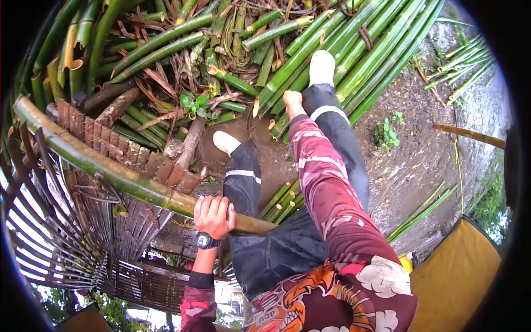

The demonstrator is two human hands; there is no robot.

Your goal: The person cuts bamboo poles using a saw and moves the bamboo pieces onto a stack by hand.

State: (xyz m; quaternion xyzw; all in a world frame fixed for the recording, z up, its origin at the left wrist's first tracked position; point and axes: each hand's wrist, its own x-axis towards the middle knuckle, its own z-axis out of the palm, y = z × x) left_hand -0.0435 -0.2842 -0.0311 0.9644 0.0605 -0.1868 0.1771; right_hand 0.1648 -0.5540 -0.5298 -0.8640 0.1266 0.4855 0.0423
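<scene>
Printed shirt [312,301], left hand [214,217] clamped on bamboo pole [99,161], right hand [293,103] near green stalks [381,52], its grip unclear

Single view from wearer's head, facing forward, steeply down, fisheye-wide; shirt [326,299] nearest, shoes [322,69] farther, bamboo [381,61] beyond.

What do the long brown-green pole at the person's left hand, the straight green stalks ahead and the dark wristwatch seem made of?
The long brown-green pole: probably bamboo, smooth and shiny, judging by its ringed joints.
The straight green stalks: likely fresh bamboo, glossy, with hollow-looking cut ends.
The dark wristwatch: perhaps plastic or rubber, given its black strap; too small to be sure.
</scene>
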